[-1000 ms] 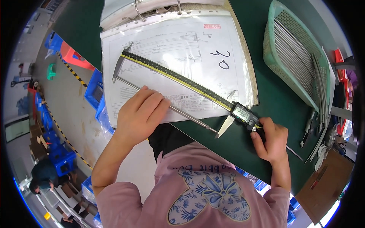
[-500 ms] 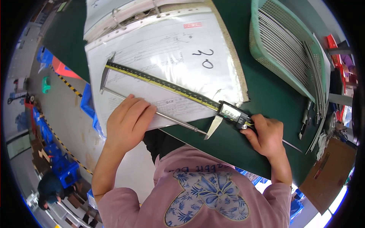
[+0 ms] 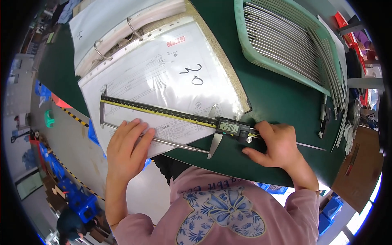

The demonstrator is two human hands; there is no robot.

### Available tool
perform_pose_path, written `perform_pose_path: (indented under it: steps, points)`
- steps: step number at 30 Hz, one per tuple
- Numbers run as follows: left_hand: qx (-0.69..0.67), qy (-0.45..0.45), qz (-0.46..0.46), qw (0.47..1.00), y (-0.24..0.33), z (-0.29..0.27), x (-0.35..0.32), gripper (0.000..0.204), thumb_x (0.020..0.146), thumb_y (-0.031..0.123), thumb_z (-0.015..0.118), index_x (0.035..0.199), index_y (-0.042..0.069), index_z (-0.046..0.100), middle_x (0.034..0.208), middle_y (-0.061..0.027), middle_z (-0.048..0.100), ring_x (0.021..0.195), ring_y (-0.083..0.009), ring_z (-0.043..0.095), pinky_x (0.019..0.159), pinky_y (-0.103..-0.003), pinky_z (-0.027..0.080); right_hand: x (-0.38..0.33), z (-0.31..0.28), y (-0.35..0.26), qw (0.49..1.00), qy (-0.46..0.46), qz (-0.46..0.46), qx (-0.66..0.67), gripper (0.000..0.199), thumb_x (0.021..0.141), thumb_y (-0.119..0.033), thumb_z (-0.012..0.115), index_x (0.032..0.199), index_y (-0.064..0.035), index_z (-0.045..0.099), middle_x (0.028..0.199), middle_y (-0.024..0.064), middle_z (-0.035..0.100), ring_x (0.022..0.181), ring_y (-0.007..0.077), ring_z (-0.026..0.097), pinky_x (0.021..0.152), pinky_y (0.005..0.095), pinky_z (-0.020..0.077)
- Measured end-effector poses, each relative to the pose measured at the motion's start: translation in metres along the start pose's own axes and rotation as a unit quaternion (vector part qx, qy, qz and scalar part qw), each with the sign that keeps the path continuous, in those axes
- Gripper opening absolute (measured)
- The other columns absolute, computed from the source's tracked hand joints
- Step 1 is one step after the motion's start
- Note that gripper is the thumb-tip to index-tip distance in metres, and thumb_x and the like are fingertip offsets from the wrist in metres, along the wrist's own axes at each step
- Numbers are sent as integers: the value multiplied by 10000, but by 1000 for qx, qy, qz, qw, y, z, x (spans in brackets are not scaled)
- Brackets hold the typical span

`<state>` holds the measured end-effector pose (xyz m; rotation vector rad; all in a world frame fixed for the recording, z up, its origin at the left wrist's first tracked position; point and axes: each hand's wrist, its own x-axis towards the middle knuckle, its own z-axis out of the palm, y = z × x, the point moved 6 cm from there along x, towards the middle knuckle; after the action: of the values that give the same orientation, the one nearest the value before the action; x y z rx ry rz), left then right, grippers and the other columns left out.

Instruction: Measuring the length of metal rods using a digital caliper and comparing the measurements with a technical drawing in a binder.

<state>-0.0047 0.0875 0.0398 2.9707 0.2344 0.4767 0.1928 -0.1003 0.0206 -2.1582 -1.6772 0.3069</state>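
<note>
A long digital caliper [image 3: 163, 112] lies over a binder page, its display unit [image 3: 229, 127] at the right end of the scale. Between its jaws runs a thin metal rod [image 3: 179, 145], one end at each jaw. My left hand [image 3: 128, 151] grips the rod left of its middle, fingers over the top. My right hand [image 3: 275, 143] is closed round the caliper's beam right of the display; its thumb stands apart from the small thumb wheel [image 3: 249, 139]. The palm hides part of the beam, whose tip shows beyond the hand.
The open ring binder [image 3: 134, 65] holds a drawing sheet in a plastic sleeve on the green table [image 3: 220, 36]. Many similar rods lie in a green plastic basket [image 3: 281, 69] at far right. A dark-handled tool [image 3: 322, 118] and cardboard [image 3: 355, 167] are at the right.
The caliper now lies closer to level, with the rod still between its jaws. My right thumb has come away from the thumb wheel. The whole view has turned slightly, shifting binder and basket left.
</note>
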Motion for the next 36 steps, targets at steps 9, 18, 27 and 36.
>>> perform_pose_path:
  steps: [9,18,27,36]
  points:
    - [-7,-52,33,998,1,-2,3,134,691,25,640,822,20,612,877,-109,605,841,-298,606,756,-410,509,1,-1,5,999,32,15,-4,361,747,-380,641,734,-61,475,530,77,501,441,276,526,405,378,404]
    - [-23,77,314,946,68,-32,133,167,689,-22,636,851,4,604,873,-114,593,785,-309,608,760,-472,527,-9,8,6,999,18,9,38,343,798,-387,572,743,-66,467,535,80,509,441,266,551,398,378,432]
    - [-85,139,512,843,210,49,317,203,674,37,594,872,46,548,885,-61,557,763,-226,590,641,-321,521,-8,12,5,991,71,-10,114,347,789,-364,586,751,-37,476,538,98,555,462,277,578,429,395,466]
    - [-124,-4,467,876,224,96,354,240,703,-44,561,916,64,572,919,-63,559,839,-270,581,660,-354,489,-8,11,5,989,87,-20,117,340,781,-351,600,719,-42,471,530,92,553,445,262,576,432,379,468]
